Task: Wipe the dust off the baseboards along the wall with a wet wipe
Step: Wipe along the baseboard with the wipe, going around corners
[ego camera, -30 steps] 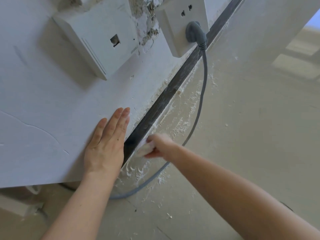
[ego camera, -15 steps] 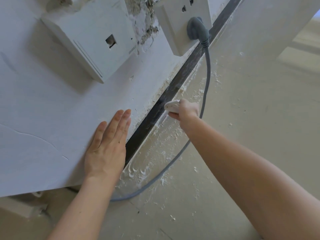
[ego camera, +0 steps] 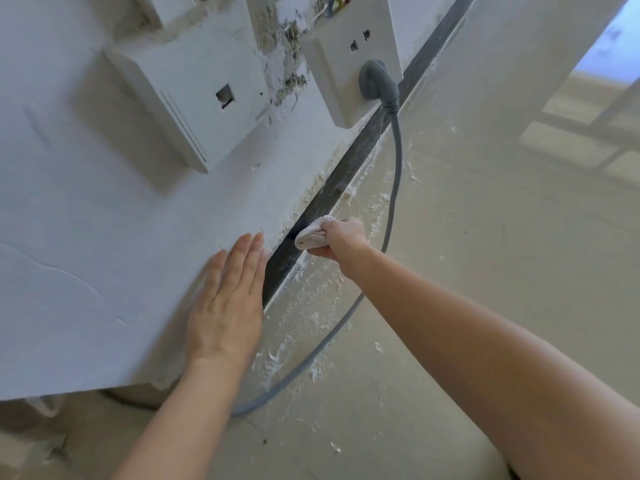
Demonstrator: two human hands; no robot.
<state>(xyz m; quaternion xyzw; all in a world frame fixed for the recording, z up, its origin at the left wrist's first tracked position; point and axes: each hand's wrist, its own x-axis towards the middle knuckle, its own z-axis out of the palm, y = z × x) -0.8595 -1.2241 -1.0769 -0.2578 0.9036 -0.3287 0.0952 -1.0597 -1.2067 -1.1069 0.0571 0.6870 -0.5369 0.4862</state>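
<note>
A dark, dusty baseboard (ego camera: 349,171) runs diagonally along the foot of the white wall (ego camera: 104,237). My right hand (ego camera: 341,239) is shut on a folded white wet wipe (ego camera: 311,233) and presses it against the baseboard about midway along its visible length. My left hand (ego camera: 227,299) lies flat on the wall, fingers together and extended, fingertips just beside the baseboard's upper edge and a little below the wipe.
A grey plug (ego camera: 375,81) sits in a white socket (ego camera: 349,53) above the baseboard; its grey cable (ego camera: 393,202) loops down over the floor behind my right hand. A white wall box (ego camera: 194,95) juts out at left. White dust and plaster crumbs cover the beige floor (ego camera: 485,237).
My right hand swept the wipe up along the baseboard toward the plug, then slid back down a little toward my left hand. The left hand stayed flat on the wall.
</note>
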